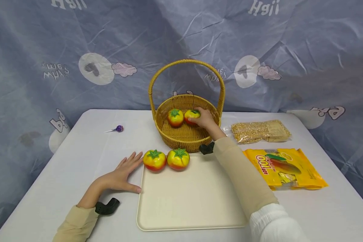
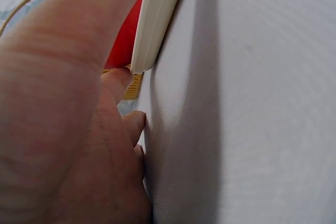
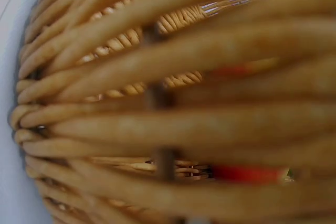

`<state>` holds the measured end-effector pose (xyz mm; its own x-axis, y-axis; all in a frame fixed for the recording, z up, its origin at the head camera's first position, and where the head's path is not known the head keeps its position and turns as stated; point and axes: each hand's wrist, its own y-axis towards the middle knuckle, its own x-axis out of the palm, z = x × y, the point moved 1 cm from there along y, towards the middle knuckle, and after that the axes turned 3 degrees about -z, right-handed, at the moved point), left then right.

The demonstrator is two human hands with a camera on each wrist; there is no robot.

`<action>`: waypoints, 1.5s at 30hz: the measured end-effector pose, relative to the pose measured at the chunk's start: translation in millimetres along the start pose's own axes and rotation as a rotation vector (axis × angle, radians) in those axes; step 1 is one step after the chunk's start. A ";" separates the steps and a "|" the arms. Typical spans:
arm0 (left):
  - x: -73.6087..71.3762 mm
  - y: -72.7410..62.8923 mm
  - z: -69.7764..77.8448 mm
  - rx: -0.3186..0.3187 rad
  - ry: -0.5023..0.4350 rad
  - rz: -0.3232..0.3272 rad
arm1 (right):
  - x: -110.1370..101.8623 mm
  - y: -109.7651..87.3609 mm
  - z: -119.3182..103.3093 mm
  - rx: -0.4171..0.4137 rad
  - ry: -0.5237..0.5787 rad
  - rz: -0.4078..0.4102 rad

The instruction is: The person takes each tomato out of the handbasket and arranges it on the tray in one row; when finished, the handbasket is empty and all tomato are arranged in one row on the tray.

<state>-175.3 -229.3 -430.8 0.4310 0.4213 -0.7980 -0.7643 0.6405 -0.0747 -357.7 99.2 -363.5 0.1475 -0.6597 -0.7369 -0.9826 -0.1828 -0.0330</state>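
Inside the wicker basket [image 1: 184, 144], my right hand [image 1: 206, 119] grips a red-and-yellow tomato [image 1: 190, 116] with a green leafy top. A second tomato [image 1: 175, 118] lies just left of it in the basket. My left hand [image 1: 121, 175] rests with spread fingers on the table at the left edge of the beige tray [image 1: 193, 201], thumb at the rim. Two more tomatoes sit on the tray's far left part, one tomato [image 1: 154, 160] by the left fingertips and another tomato [image 1: 178, 159] beside it. The basket's weave [image 3: 184, 129] fills the right wrist view, hiding that hand.
The basket's tall handle [image 1: 186, 61] arches over the right hand. To the right lie a clear bag of corn kernels [image 1: 257, 131] and a yellow candy bag [image 1: 285, 169], close to the right sleeve. A purple lollipop [image 1: 119, 128] lies at the far left.
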 end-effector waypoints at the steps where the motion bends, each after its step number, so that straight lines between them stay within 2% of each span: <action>1: 0.3 0.2 0.2 0.001 -0.001 -0.001 | 0.1 -0.2 0.4 0.007 0.006 -0.008; 7: 3.2 0.3 -0.2 0.001 0.002 -0.008 | 2.6 -2.2 2.0 0.041 0.049 -0.045; 16: 4.9 1.6 -2.4 0.008 0.005 -0.003 | -7.7 -13.8 -9.9 -0.073 0.154 0.066; 19: 5.3 1.7 -3.3 0.004 0.007 -0.004 | -14.7 -29.9 -18.3 -0.110 0.185 0.090; 24: 4.8 0.3 -2.9 0.000 0.006 -0.002 | -21.8 -69.4 -32.1 -0.201 0.274 0.092; 31: 2.7 -1.3 -1.7 0.009 -0.004 0.011 | -23.1 -114.3 -34.8 -0.324 0.279 0.082; 38: 1.0 -1.3 -2.0 0.016 0.004 0.022 | -23.5 -146.2 -24.4 -0.354 0.296 0.058; 45: 0.9 0.3 -1.8 0.021 0.002 0.014 | -19.5 -170.1 -2.8 -0.307 0.249 0.027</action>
<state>-176.1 -229.9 -432.6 0.4192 0.4292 -0.8000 -0.7601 0.6478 -0.0507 -193.2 141.1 -341.6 0.1823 -0.8169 -0.5471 -0.9126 -0.3477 0.2151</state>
